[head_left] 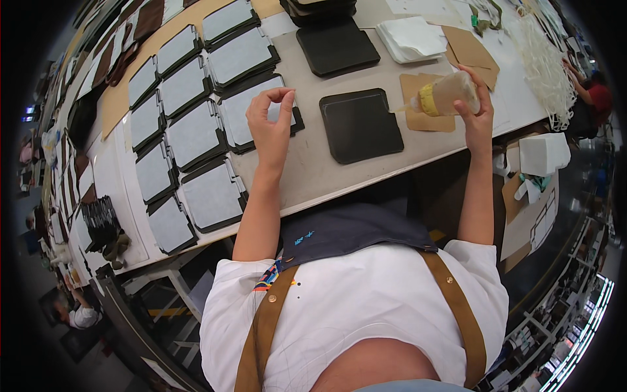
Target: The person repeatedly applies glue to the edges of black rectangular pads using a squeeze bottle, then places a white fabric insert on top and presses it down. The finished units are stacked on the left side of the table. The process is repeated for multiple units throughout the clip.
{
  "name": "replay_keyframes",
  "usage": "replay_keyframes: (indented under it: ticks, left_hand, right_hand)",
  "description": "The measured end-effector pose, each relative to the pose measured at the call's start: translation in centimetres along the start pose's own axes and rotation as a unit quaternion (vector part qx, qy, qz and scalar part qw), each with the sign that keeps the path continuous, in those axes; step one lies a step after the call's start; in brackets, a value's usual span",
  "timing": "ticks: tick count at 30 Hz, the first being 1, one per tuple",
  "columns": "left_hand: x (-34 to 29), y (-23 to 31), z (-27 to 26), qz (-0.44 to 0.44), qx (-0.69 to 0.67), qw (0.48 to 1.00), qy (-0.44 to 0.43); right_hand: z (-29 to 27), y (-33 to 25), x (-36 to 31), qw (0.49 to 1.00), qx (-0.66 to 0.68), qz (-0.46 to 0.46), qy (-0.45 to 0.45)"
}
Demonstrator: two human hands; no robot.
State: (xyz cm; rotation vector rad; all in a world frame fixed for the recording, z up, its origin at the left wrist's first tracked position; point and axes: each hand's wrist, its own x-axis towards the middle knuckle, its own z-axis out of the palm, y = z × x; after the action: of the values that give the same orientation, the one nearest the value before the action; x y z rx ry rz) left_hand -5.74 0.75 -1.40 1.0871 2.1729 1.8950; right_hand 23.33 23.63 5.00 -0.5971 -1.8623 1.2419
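a single black panel (362, 124) lies flat on a pale table (300, 176) in front of a person, one corner notched. right of the panel, the right hand (480, 108) grips a see-through plastic bottle (456, 93), fingers wrapped round one side and thumb on the other. the bottle is tipped over on its side, and its yellow cap (428, 100) and thin nozzle point left, toward the panel's upper right corner; whether the tip touches the panel cannot be told. beneath the bottle, just beside the panel, is a piece of brown card (428, 121).

left of the panel, the left hand (269, 127) is raised, thumb and forefinger curved close together into a ring; it cannot be told whether they pinch anything. further left of the panel are rows of black pieces topped with pale grey sheets (189, 88). beyond the panel, another black panel (337, 49) lies near a dark stack (320, 10), with folded white sheets (411, 39) beside it. far right of the panel sits a tangled heap of white strips (542, 68).
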Motion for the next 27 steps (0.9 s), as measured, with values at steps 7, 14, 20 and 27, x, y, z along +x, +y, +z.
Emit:
replay_keyframes:
  ticks: [7, 14, 20, 27]
  left_hand:
    - [0.0, 0.1, 0.1, -0.004, -0.005, 1.000, -0.004]
    - [-0.1, 0.1, 0.0, -0.009, 0.004, 1.000, -0.004]
    - [-0.1, 0.0, 0.0, -0.012, 0.002, 1.000, -0.001]
    - [-0.1, 0.1, 0.0, -0.015, 0.002, 1.000, 0.001]
  right_hand:
    - [-0.5, 0.0, -0.4, 1.000, 0.010, -0.003, 0.005]
    - [-1.2, -0.1, -1.1, 1.000, -0.003, -0.002, -0.006]
    - [-1.7, -0.3, -1.8, 1.000, 0.002, 0.022, -0.014]
    - [-1.4, 0.3, -1.8, 0.999, 0.026, 0.021, -0.020]
